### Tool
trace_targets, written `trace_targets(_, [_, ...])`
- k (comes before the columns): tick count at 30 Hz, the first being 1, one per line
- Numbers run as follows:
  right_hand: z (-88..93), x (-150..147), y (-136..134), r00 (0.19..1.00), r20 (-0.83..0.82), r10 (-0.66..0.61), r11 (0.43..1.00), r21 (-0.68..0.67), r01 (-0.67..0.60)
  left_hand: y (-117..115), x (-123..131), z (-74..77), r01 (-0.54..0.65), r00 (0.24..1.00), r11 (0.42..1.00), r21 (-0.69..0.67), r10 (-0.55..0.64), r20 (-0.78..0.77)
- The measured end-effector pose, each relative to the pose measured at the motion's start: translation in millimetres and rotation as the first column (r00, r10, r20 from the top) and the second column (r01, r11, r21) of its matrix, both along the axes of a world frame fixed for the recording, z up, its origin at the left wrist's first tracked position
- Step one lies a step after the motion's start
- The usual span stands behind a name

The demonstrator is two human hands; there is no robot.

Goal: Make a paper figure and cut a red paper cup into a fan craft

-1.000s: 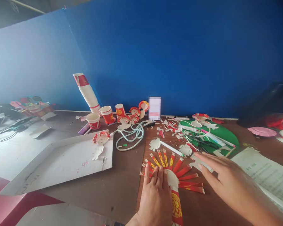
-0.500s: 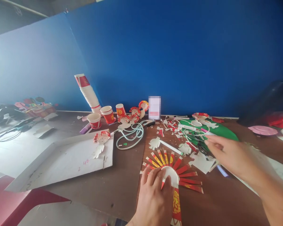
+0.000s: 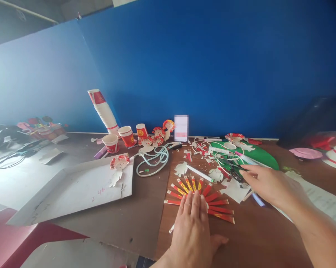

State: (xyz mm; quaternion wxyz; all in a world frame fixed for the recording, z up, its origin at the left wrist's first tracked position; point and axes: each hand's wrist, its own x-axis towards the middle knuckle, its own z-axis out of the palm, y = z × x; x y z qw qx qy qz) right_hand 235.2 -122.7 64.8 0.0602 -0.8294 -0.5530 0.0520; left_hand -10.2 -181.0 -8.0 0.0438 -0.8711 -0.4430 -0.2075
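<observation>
A paper cup cut into red and yellow strips lies fanned out flat on the brown table. My left hand lies palm down on its middle, fingers stretched out and together. My right hand reaches to the right of the fan, over white paper scraps and beside black scissors. Its fingers point left and look loosely open; I see nothing held in them. A white pen lies just behind the fan.
A green sheet with markers and cut scraps lies at the back right. Red paper cups, a tilted cup stack, a coiled cable and a white card fill the left. Printed paper lies at the right.
My left hand has gone from gripping the cup's white base to pressing flat on it. The right hand moved slightly left toward the scissors.
</observation>
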Motion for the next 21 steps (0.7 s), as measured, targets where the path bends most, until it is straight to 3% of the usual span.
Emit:
trace_targets(4, [-6.3,-3,0,1.000,-0.022,0.022,0.999,0.029,-0.021,10,7,0.5,-0.019,1.000,0.999,-0.027,0.019,0.007])
trace_targets(8, [-17.8,5,-1,1.000,-0.011,0.027,0.994,0.102,-0.026,14,12,-12.9,-0.028,1.000,0.993,-0.116,0.028,0.000])
trace_targets(12, [-26.5,15,3,1.000,-0.013,-0.023,0.992,0.125,0.024,12,11,-23.9,-0.017,1.000,0.993,-0.116,0.015,-0.013])
trace_targets(21, [-8.7,6,14,1.000,0.005,0.026,0.995,0.092,-0.027,12,9,-24.8,0.011,1.000,0.998,-0.060,-0.011,-0.002])
